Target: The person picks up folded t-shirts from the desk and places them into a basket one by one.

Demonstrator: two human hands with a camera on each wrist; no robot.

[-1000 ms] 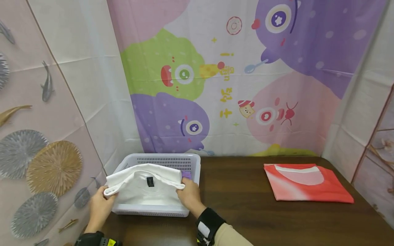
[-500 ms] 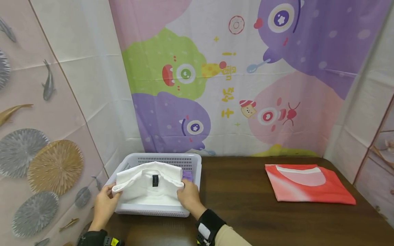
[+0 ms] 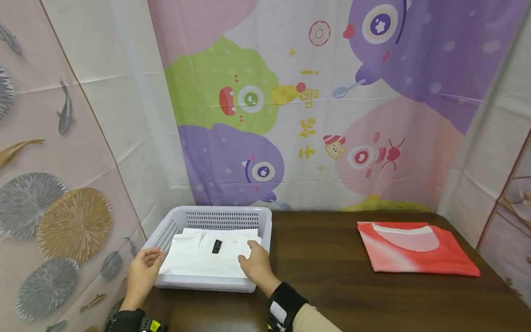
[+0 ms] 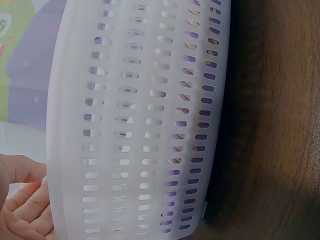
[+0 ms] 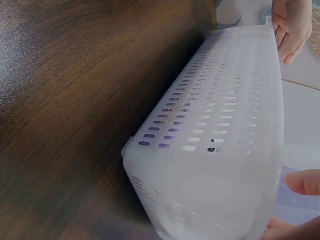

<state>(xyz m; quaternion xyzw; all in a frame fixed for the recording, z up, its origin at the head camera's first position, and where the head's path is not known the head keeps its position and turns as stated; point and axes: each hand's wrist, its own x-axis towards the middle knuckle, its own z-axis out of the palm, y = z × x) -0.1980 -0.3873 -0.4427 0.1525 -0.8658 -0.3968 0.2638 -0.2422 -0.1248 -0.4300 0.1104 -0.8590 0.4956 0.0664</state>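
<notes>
A white garment, its black label face up, lies flat and folded inside the pale grey plastic basket. My left hand is at the basket's left rim, beside the garment's edge, with loosely bent fingers and nothing between them. At the right side my right hand hovers over the garment's corner, thumb and fingers spread apart. In the left wrist view, the left fingers show just past the basket's rim. Through the slots of the basket wall, purple cloth shows low down, beneath the white.
On the right of the dark brown wooden table lies a folded red and pink shirt. A cartoon-print curtain hangs right behind the table, and a patterned cloth wall stands close on the left.
Both hands have let go of the white garment's raised edge. It has dropped flat into the basket and now covers the purple cloth seen earlier at the right.
</notes>
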